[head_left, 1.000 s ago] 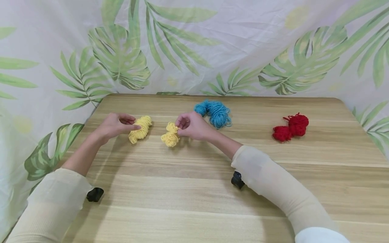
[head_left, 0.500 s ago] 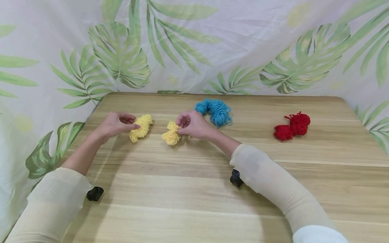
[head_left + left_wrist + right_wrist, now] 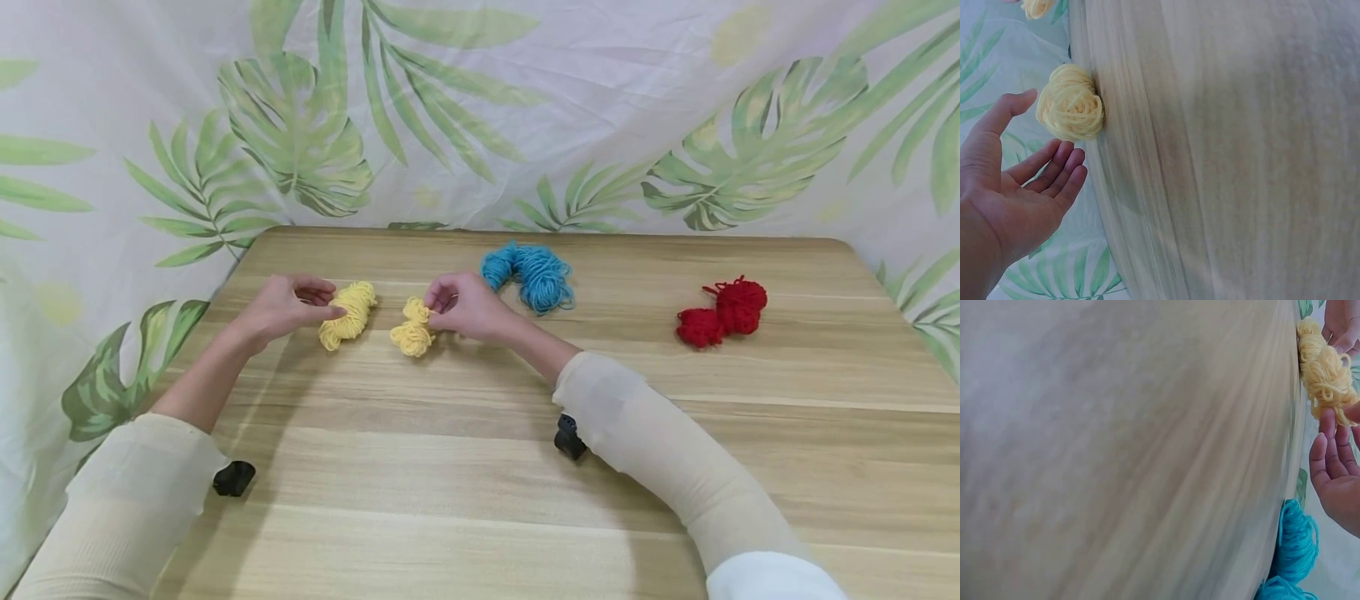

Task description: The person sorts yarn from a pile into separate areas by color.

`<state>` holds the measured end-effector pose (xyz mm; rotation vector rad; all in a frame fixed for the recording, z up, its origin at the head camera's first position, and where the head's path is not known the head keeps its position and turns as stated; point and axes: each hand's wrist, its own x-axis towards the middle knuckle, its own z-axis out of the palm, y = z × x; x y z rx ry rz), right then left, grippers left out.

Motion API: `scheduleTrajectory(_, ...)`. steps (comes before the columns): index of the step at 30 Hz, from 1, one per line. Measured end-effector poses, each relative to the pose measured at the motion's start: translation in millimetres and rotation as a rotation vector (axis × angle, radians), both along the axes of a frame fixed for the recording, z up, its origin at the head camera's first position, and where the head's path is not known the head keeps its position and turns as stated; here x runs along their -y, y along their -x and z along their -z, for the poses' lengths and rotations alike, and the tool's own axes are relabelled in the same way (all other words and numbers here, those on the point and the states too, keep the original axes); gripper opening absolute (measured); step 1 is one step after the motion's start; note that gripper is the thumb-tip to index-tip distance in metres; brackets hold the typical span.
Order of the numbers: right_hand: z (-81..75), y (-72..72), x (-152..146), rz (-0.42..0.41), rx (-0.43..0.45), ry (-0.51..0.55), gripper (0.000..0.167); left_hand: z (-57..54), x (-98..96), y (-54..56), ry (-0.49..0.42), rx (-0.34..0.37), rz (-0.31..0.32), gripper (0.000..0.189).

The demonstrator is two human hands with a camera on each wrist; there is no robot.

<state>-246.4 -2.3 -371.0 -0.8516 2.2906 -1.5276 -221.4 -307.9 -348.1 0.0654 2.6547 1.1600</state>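
Note:
To the left on the table, a bundle of yellow yarn (image 3: pixel 352 310) lies at the fingertips of my left hand (image 3: pixel 279 310). The left wrist view has that hand's thumb and fingers spread apart beside the yarn, not closed round it; whether the fingertips touch it I cannot tell. My right hand (image 3: pixel 474 308) pinches a second, smaller yellow yarn bundle (image 3: pixel 412 335) by its right side, between thumb and forefinger. That pinch also appears at the right edge of the right wrist view, where the yellow yarn (image 3: pixel 1330 378) meets the fingers (image 3: pixel 1327 422). A gap separates the two yellow bundles.
Behind my right hand lies a bundle of blue yarn (image 3: pixel 543 282). Red yarn (image 3: pixel 731 310) sits farther right on the wooden table (image 3: pixel 450 483). A leaf-print cloth (image 3: pixel 600 100) hangs beyond the table's back edge.
My right hand has shifted slightly left with the smaller yellow yarn bundle, bringing it closer to the other one. My left hand stays in place.

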Motion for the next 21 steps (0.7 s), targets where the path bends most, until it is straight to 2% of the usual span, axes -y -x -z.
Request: scheduleTrajectory(21,3.5,4.9,18.8,0.047,0.019,-0.051,0.012,-1.1,-0.6,-1.6,0.005,-0.001,0.015,0.06)
